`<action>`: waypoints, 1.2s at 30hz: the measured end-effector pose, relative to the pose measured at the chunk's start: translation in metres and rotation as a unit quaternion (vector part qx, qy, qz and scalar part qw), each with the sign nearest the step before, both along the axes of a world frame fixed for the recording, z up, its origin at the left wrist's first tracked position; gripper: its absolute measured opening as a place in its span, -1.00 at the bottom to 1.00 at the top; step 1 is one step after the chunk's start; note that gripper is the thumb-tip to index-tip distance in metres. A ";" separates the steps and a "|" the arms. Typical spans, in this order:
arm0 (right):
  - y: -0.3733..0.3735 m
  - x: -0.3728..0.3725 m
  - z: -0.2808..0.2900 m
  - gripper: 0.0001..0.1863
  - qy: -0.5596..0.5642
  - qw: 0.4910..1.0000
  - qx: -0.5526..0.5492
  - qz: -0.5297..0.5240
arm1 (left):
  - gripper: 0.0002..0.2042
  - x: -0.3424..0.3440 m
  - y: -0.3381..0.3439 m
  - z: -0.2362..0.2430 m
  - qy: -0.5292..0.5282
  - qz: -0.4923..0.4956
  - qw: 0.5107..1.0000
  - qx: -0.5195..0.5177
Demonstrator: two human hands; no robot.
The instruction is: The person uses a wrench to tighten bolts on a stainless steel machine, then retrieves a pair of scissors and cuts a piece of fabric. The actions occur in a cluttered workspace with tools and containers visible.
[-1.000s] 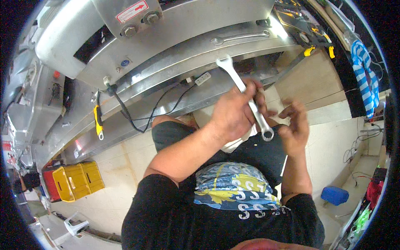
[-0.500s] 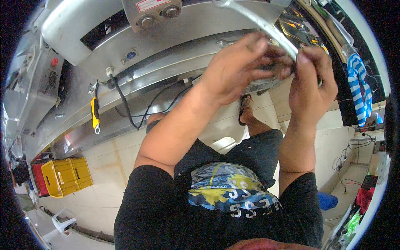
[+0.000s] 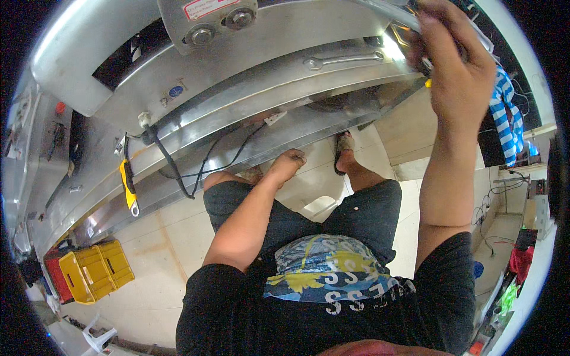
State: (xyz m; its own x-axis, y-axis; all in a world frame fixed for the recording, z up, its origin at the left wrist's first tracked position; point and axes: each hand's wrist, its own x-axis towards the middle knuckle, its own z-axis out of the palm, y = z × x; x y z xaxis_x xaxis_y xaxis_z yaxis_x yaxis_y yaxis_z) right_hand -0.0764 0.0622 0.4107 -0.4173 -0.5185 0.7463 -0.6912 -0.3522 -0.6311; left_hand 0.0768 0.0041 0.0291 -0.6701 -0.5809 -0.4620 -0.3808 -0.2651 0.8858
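Observation:
My right hand (image 3: pixel 462 74) is raised at the upper right, its fingers closed on one end of a long silver wrench (image 3: pixel 395 12). The wrench runs up and left past the picture's top edge, and its far end is out of view. Down beside my knees, below the metal ledge, my left hand (image 3: pixel 288 166) is closed; whatever its curled fingers hold is too small to make out. On the steel ledge lies a combination wrench (image 3: pixel 344 60). An adjustable wrench (image 3: pixel 127 181) with a yellow and black handle rests across the ledge's edge at the left.
A steel machine (image 3: pixel 107 53) with a bolted bracket (image 3: pixel 208 18) stands ahead. A black cable (image 3: pixel 169 155) hangs from it over the ledge. Yellow crates (image 3: pixel 98 270) sit on the tiled floor at the left. Blue-and-white striped cloth (image 3: pixel 504 118) hangs at the right.
My left hand has left the right hand and dropped toward my knees. The right hand has moved up and slightly right with the wrench, uncovering the combination wrench on the ledge.

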 end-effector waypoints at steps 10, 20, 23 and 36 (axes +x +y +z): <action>-0.053 0.019 0.016 -0.79 0.106 0.988 0.108 0.031 | -0.54 -0.010 -0.024 -0.036 -0.133 -0.155 0.962 -0.180; -0.069 0.029 0.018 -0.75 0.262 0.963 0.043 -0.048 | -0.53 -0.008 -0.020 -0.050 -0.104 -0.210 0.951 -0.200; -0.074 0.020 0.021 -0.76 0.234 0.970 0.066 -0.032 | -0.53 -0.009 -0.021 -0.046 -0.097 -0.210 0.954 -0.193; -0.086 0.010 -0.021 -0.84 0.354 0.931 -0.084 -0.009 | -0.53 -0.015 -0.021 -0.056 -0.101 -0.222 0.951 -0.192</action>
State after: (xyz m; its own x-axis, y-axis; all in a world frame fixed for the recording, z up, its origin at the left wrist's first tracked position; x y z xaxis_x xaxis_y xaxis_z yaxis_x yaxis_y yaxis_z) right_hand -0.0661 -0.0237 0.3892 0.2036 -0.3673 0.9075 -0.9199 -0.3890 0.0490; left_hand 0.0622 -0.0172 -0.0267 -0.8089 -0.4133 -0.4181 -0.5523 0.2902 0.7815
